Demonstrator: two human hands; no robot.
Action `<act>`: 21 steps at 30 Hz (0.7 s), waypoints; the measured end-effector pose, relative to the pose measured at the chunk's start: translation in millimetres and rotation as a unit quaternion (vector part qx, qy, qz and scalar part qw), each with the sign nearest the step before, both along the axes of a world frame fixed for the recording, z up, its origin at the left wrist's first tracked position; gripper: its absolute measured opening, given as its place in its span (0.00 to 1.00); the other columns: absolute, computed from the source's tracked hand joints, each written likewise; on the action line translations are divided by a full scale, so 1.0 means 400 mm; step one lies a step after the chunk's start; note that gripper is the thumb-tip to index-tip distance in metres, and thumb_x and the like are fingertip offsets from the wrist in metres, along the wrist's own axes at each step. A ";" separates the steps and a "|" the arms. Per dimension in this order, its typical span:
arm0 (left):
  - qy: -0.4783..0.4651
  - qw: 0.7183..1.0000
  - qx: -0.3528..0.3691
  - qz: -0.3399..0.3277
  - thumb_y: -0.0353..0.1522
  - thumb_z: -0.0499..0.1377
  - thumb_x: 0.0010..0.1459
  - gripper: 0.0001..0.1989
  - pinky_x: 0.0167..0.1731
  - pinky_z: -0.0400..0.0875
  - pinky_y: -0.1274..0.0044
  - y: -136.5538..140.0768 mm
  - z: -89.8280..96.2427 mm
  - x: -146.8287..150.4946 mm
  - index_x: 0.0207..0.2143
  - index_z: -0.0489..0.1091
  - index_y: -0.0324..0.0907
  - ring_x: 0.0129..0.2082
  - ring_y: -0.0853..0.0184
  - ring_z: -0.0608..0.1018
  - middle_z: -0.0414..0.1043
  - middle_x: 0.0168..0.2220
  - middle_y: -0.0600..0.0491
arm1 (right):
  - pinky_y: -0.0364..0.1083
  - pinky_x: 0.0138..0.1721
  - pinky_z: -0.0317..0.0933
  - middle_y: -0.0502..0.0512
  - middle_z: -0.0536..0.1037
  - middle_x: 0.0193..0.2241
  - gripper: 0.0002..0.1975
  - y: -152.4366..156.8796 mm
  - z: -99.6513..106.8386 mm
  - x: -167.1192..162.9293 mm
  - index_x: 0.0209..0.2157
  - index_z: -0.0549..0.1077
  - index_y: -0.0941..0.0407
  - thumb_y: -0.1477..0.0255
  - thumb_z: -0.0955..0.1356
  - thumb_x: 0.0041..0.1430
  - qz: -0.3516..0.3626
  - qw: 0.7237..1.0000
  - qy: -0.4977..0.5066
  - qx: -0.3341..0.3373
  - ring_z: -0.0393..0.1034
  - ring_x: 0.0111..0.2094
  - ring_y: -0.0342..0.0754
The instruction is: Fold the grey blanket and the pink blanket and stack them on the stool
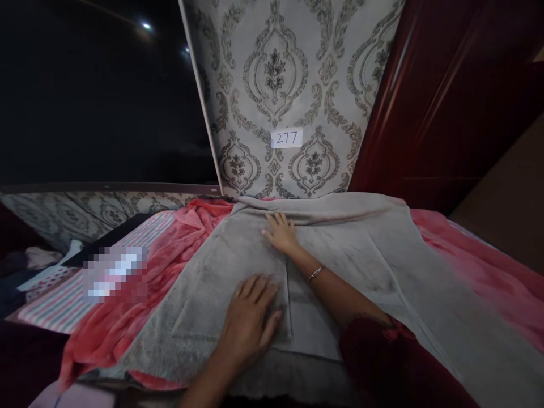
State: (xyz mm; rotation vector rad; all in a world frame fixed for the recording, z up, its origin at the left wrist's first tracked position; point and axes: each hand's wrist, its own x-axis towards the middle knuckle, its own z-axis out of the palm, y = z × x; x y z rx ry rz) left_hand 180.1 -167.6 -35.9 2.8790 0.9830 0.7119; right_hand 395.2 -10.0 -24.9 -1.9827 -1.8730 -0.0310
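Note:
A soft grey plush cloth [229, 243] lies spread before me, with straight folded edges across its middle and a gathered ridge along the far side. My left hand [250, 314] rests palm down on the near folded part, fingers stretched out and thumb apart. Farther off, my right hand [281, 232] lies flat with spread fingers on the cloth, just by the ridge. Neither hand grips anything. The layers beneath the grey cloth are mostly hidden.
A pink-red plush blanket [140, 306] shows under the grey cloth on both sides. To the left are striped bedding [51, 306] and a blurred-out object [114, 275]. A large dark screen [102, 102], patterned wall [276, 73] and dark red wooden panel [433, 102] stand behind.

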 end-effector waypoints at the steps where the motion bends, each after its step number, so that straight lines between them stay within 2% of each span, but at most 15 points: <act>1: 0.034 0.999 -0.010 0.012 0.39 0.58 0.64 0.27 0.61 0.63 0.46 0.010 -0.007 0.005 0.64 0.66 0.45 0.66 0.44 0.66 0.65 0.66 0.42 | 0.66 0.69 0.41 0.59 0.48 0.73 0.33 -0.002 -0.006 -0.005 0.72 0.54 0.51 0.55 0.60 0.71 0.023 0.999 -0.016 -0.028 0.38 0.73 0.59; 4: 0.112 0.992 -0.054 0.029 0.45 0.59 0.62 0.35 0.63 0.52 0.38 0.017 -0.045 0.022 0.70 0.58 0.49 0.72 0.37 0.53 0.51 0.73 0.43 | 0.67 0.69 0.38 0.59 0.46 0.74 0.34 0.001 -0.030 -0.003 0.73 0.52 0.51 0.52 0.56 0.72 0.048 0.991 -0.018 -0.121 0.37 0.73 0.59; 8: 0.140 0.986 -0.087 0.030 0.47 0.55 0.65 0.35 0.65 0.46 0.38 0.007 -0.069 0.025 0.72 0.53 0.54 0.73 0.40 0.46 0.44 0.75 0.47 | 0.66 0.69 0.38 0.60 0.44 0.74 0.37 0.012 -0.054 0.013 0.73 0.50 0.51 0.47 0.53 0.71 0.047 0.988 -0.004 -0.146 0.36 0.74 0.59; 15: 0.137 0.984 -0.107 0.033 0.45 0.56 0.64 0.34 0.65 0.46 0.38 0.001 -0.043 0.027 0.71 0.56 0.53 0.73 0.40 0.47 0.46 0.74 0.48 | 0.65 0.69 0.37 0.58 0.44 0.74 0.37 0.006 -0.047 0.010 0.73 0.50 0.49 0.46 0.51 0.71 0.042 0.988 -0.009 -0.147 0.36 0.74 0.57; 19: 0.116 0.986 -0.117 0.027 0.44 0.58 0.64 0.33 0.66 0.46 0.40 -0.012 -0.032 0.021 0.69 0.59 0.51 0.73 0.41 0.50 0.51 0.73 0.49 | 0.66 0.69 0.36 0.60 0.44 0.74 0.35 -0.017 -0.020 -0.014 0.73 0.51 0.51 0.50 0.53 0.72 0.009 0.987 -0.017 -0.159 0.35 0.74 0.57; 21: 0.098 0.987 -0.130 0.010 0.41 0.58 0.64 0.29 0.67 0.50 0.44 -0.008 -0.015 0.006 0.66 0.64 0.50 0.72 0.46 0.55 0.57 0.71 0.49 | 0.67 0.69 0.35 0.61 0.45 0.74 0.34 -0.034 -0.009 -0.034 0.73 0.53 0.51 0.51 0.54 0.72 0.012 0.989 -0.029 -0.147 0.35 0.74 0.58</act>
